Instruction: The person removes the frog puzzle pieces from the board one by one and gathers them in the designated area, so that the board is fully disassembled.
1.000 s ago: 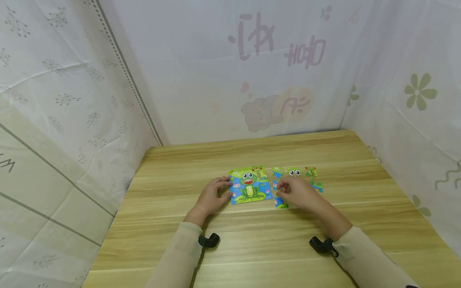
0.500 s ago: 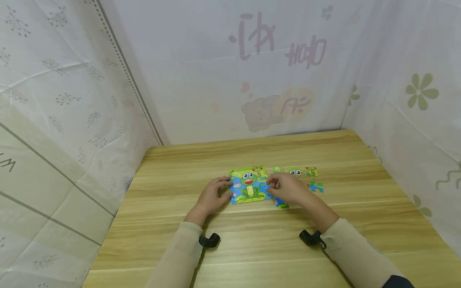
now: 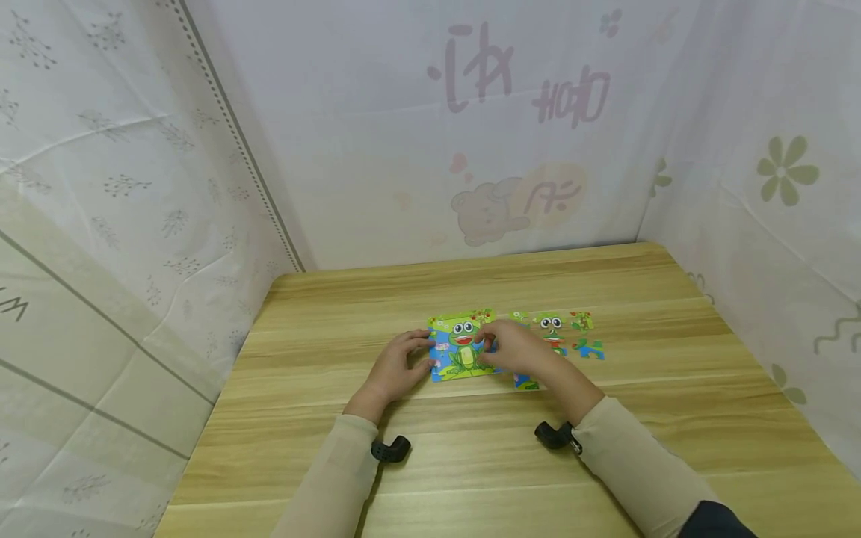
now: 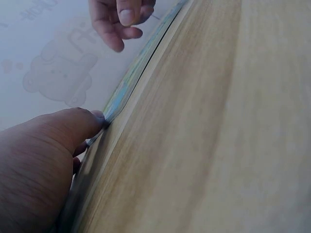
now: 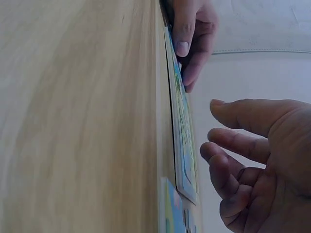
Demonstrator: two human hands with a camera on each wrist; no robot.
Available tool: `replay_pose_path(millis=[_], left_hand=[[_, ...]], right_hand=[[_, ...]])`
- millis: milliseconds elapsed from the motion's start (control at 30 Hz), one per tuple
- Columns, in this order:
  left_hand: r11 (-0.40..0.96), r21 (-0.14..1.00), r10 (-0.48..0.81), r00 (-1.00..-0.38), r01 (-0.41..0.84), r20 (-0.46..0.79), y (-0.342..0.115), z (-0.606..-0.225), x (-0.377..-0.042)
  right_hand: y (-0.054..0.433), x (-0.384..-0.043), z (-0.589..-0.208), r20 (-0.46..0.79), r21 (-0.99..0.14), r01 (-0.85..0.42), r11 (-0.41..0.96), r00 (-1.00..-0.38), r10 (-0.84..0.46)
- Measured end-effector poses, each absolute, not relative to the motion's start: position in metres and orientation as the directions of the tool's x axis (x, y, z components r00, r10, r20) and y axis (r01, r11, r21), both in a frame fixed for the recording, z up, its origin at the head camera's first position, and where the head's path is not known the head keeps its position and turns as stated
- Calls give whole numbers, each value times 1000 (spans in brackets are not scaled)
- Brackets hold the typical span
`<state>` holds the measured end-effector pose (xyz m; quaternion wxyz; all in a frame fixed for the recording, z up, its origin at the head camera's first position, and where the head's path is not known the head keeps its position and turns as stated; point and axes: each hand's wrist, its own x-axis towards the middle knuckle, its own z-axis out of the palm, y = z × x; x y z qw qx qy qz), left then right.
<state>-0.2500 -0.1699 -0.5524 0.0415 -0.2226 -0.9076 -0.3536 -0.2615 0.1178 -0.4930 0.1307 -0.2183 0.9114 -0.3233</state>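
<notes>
A square frog puzzle (image 3: 463,341) lies flat on the table, showing a green frog on blue. My left hand (image 3: 397,366) rests at its left edge; in the left wrist view the thumb (image 4: 92,119) touches that edge. Over the puzzle's right part hovers my right hand (image 3: 518,350), hiding some of it. The right wrist view shows this hand (image 5: 272,165) above the puzzle surface (image 5: 182,131), thumb and fingertips apart with nothing between them.
Right of the puzzle lie several loose jigsaw pieces, among them an eyes piece (image 3: 551,323), a red-flowered piece (image 3: 581,321) and a blue-green piece (image 3: 590,349). The wooden table (image 3: 457,471) meets a printed curtain (image 3: 377,149) behind.
My right hand has moved left from over the loose pieces to over the frog puzzle, uncovering some middle pieces. The left hand has stayed at the puzzle's left edge.
</notes>
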Motion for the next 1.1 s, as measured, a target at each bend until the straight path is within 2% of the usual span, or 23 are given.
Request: replay_pose_path(millis=[467, 767, 1100], left_hand=[[651, 627, 372, -900, 428, 227, -170, -551, -250], [647, 626, 378, -896, 435, 232, -170, -552, -250], [641, 634, 373, -897, 433, 236, -170, -552, -250]], right_hand=[[103, -263, -500, -136, -583, -335, 740, -858, -496], [102, -260, -501, -134, -620, -292, 728, -875, -465], [101, -263, -502, -144, -587, -303, 751, -874, -464]])
